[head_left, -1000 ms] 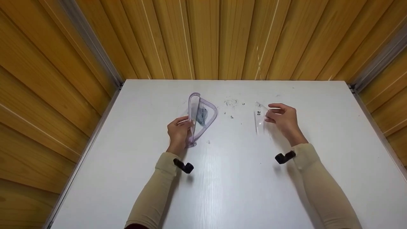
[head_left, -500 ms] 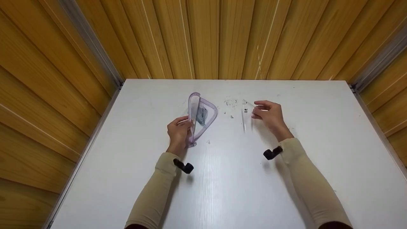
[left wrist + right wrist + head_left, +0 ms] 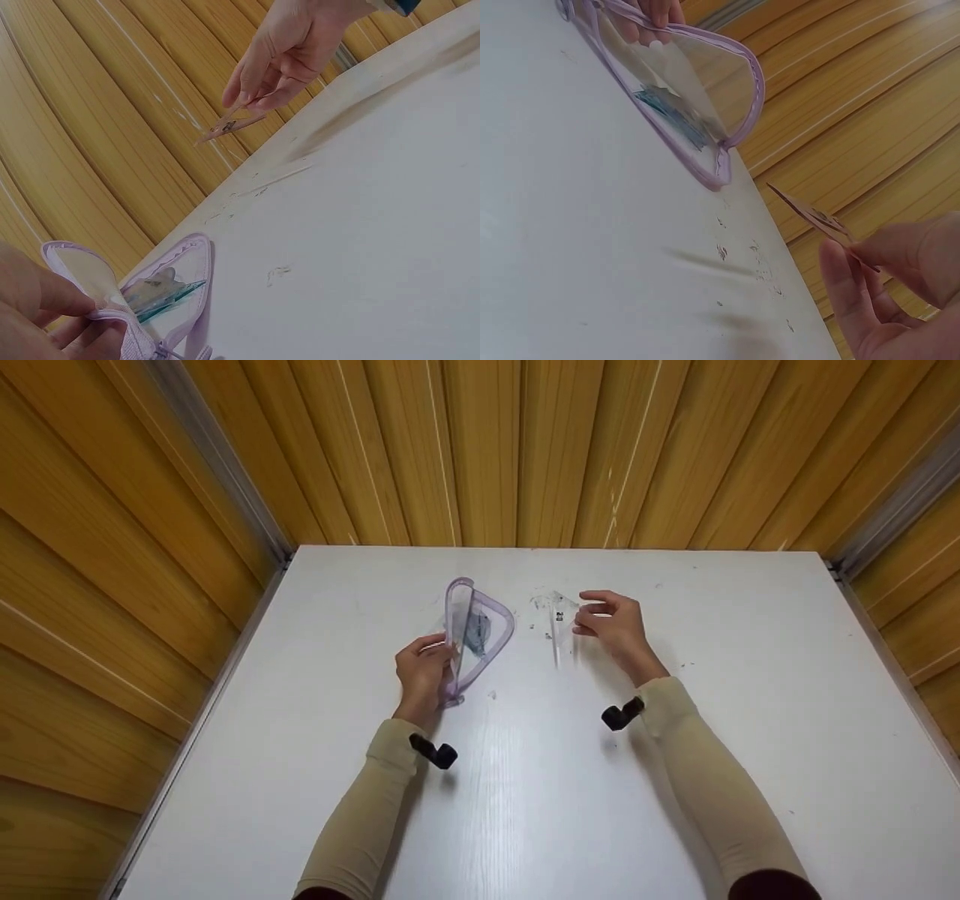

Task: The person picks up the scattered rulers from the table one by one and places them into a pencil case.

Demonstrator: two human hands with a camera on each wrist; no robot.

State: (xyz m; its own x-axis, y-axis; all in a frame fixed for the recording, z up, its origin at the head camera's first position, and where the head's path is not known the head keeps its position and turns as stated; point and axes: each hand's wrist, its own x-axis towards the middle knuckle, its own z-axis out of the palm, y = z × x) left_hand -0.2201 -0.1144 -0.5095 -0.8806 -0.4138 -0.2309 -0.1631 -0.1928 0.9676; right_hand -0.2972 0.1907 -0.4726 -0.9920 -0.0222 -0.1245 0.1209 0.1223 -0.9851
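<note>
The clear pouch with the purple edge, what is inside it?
Inside the clear pouch, which the left hand holds open, lies a small teal-green item. What kind of item it is cannot be told. The fingers cover the pouch's near end, so that part stays unseen.

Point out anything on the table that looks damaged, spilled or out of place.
Small dark marks or specks dot the white table between the clear purple-edged pouch, held open by the left hand, and the clear triangular piece pinched by the right hand. Whether they are scuffs or debris is unclear. Nothing else stands out.
</note>
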